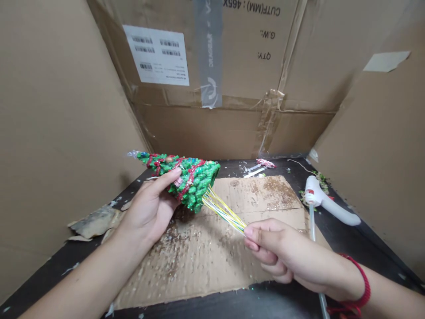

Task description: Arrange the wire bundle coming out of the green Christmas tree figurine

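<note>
My left hand (157,206) is wrapped round a small green Christmas tree ornament (194,184) with red garland and coloured baubles. The tree lies on its side in the air, its clear tip toward the left and its base facing right. Out of the base runs a bundle of thin yellow, white and green wires (224,212). My right hand (268,248) pinches the far end of that bundle between thumb and fingers. The wires are stretched fairly straight between the tree and my fingertips. Their ends are hidden in my grip.
Below my hands lies a cardboard sheet (212,266) marked with dried glue and glitter, on a dark table (265,299). A white glue gun (327,201) with a glue stick rests at the right. Red-and-white twine (265,163) lies at the back. Cardboard walls (212,133) surround the table.
</note>
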Demonstrator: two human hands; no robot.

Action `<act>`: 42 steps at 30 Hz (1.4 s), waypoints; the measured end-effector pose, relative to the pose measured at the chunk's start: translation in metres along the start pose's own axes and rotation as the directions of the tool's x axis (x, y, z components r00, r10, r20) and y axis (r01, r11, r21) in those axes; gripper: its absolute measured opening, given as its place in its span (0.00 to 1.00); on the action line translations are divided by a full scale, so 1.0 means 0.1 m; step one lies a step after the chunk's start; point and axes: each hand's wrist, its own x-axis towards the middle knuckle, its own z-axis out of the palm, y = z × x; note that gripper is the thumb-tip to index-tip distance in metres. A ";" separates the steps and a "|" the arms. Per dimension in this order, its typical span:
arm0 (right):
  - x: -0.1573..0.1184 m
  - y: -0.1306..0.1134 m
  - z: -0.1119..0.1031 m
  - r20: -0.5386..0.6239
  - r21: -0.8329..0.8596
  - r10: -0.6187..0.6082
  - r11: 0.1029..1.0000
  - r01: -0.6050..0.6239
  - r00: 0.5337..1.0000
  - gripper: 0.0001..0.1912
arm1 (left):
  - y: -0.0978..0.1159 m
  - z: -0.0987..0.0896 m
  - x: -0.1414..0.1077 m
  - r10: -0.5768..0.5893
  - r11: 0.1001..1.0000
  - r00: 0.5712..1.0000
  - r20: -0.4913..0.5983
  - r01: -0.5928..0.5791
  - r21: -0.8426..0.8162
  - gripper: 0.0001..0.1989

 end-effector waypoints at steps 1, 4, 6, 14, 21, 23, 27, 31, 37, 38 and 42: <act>0.00 0.00 0.01 -0.005 0.000 0.002 1.000 -0.002 1.000 0.14 | 0.00 0.00 0.00 0.003 1.000 1.000 0.001 -0.003 0.006 0.13; 0.02 0.00 0.02 -0.011 -0.015 0.018 1.000 -0.018 1.000 0.13 | -0.01 -0.01 0.01 0.017 1.000 1.000 0.010 -0.017 0.020 0.16; 0.04 0.00 0.01 -0.014 -0.030 0.027 0.999 -0.028 1.000 0.12 | -0.01 -0.01 0.01 0.037 0.999 0.999 0.021 -0.038 0.033 0.18; 0.06 0.02 0.01 -0.038 -0.071 0.064 0.995 -0.066 0.997 0.12 | -0.02 0.04 -0.06 0.132 0.978 0.989 0.066 -0.141 0.153 0.19; 0.03 0.05 0.03 -0.034 -0.115 0.100 0.988 -0.103 0.994 0.13 | -0.07 0.03 -0.13 0.339 0.841 0.934 0.109 -0.353 0.411 0.28; 0.03 0.06 0.02 -0.031 -0.129 0.105 0.986 -0.108 0.994 0.13 | -0.09 0.03 -0.15 0.370 0.793 0.918 0.140 -0.391 0.468 0.28; 0.05 0.08 0.03 -0.038 -0.149 0.121 0.981 -0.126 0.992 0.14 | -0.08 0.07 -0.21 0.381 0.751 0.911 0.160 -0.405 0.522 0.32; 0.08 0.09 0.04 -0.055 -0.181 0.137 0.973 -0.145 0.989 0.13 | -0.07 0.08 -0.24 0.423 0.577 0.873 0.243 -0.466 0.671 0.36; 0.07 0.16 0.04 -0.104 -0.306 0.119 0.941 -0.146 0.987 0.14 | -0.10 0.03 -0.27 0.473 0.371 0.787 0.397 -0.587 0.720 0.28; 0.05 0.17 0.04 -0.111 -0.326 0.103 0.936 -0.134 0.989 0.15 | -0.11 0.03 -0.27 0.477 0.355 0.779 0.407 -0.594 0.721 0.28; 0.00 0.19 0.07 -0.180 -0.682 -0.152 0.731 -0.012 0.972 0.18 | -0.11 0.03 -0.25 0.498 0.307 0.770 0.399 -0.587 0.749 0.29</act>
